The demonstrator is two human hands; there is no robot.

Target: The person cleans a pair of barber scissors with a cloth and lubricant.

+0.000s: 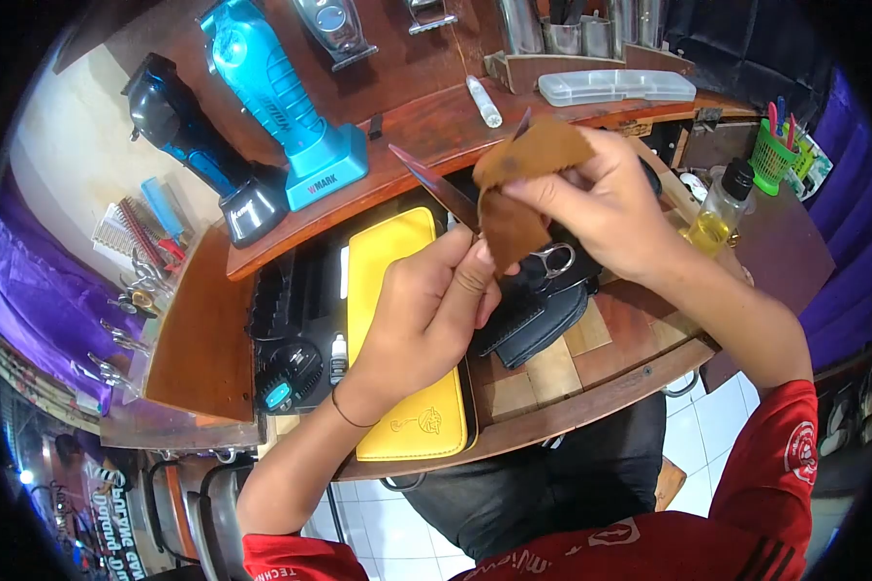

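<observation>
A pair of scissors [434, 186] is held up over the table with its blades spread apart. One blade points up and left, and the tip of the other shows above a brown leather cloth [513, 223]. My left hand [426, 310] is closed around the scissors near the cloth's lower end; its exact grip is partly hidden. My right hand [606, 198] pinches the cloth, which is folded over the second blade. A metal finger ring [555, 259] shows just below the cloth. Under my hands lie a yellow case [412, 407] and a black leather pouch [543, 329].
A turquoise clipper [271, 87] and a black clipper [179, 131] stand on the raised shelf. Also there are a clear plastic box [615, 88] and a small white bottle [482, 102]. At right stand a bottle of yellow liquid [717, 218] and a green basket [773, 155].
</observation>
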